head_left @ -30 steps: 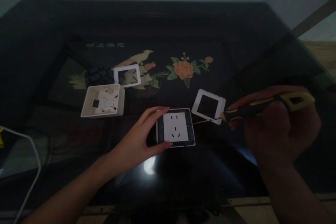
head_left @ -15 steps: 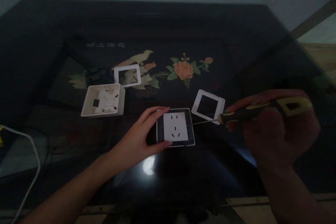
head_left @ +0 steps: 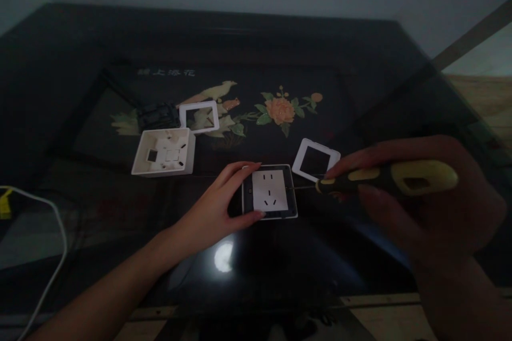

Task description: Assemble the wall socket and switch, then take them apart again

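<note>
A wall socket (head_left: 270,192) with a white face and a dark surround sits on the dark glossy table. My left hand (head_left: 220,200) grips it from the left, thumb on the near edge and fingers on the far edge. In my right hand (head_left: 432,208) is a screwdriver (head_left: 380,177) with a yellow and black handle, held nearly level. Its thin shaft points left, and the tip meets the right side of the socket's surround, at the screw spot. Just behind the shaft lies a white cover frame (head_left: 301,166), partly covered by my right fingers.
Left of the socket stands an open white mounting box (head_left: 190,157). Behind it are a second white frame (head_left: 216,116) and a dark part (head_left: 158,115). A white cable (head_left: 62,229) with a yellow tag runs along the left edge. The table (head_left: 240,37) carries a flower and bird picture.
My right hand has shifted and turned on the screwdriver, whose handle is now more level and further left. The left hand keeps its grip on the socket. The view has moved slightly.
</note>
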### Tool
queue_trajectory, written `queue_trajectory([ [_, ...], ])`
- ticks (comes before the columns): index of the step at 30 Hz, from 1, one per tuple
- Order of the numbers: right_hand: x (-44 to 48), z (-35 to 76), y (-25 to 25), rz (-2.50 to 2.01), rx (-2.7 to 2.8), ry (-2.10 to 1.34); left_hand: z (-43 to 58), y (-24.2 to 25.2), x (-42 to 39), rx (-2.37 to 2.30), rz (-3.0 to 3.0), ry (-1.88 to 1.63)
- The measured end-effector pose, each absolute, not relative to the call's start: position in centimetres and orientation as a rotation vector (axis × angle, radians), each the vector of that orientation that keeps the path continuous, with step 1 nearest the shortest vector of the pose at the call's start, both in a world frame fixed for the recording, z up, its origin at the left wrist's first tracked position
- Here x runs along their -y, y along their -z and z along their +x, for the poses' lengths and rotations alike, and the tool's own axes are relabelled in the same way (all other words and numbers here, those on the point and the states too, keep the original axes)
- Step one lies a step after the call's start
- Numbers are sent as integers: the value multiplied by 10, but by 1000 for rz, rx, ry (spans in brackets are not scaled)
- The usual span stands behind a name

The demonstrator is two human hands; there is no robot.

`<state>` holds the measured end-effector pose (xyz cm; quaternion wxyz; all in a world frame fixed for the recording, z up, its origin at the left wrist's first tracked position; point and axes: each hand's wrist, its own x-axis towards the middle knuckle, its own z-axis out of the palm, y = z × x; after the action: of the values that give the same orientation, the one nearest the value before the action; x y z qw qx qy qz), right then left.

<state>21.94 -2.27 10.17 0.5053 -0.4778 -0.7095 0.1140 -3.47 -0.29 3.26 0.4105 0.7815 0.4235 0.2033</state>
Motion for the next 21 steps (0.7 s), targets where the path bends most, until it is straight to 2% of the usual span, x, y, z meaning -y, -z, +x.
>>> queue_trajectory([
  [3, 12, 220, -116, -1054, 2006, -227, -35, -32, 4, -1065, 1960, -521],
  [10, -10, 206, -134, -839, 2288, -187, -34, -32, 3, -1063, 1972, -515],
  [14, -8, 197, -139, -815, 2296, -122, -34, -30, 2, -1053, 1988, -524],
  [21, 2, 193, -134, -1056, 2087, 147, -36, -29, 4, -1068, 1990, -521],
])
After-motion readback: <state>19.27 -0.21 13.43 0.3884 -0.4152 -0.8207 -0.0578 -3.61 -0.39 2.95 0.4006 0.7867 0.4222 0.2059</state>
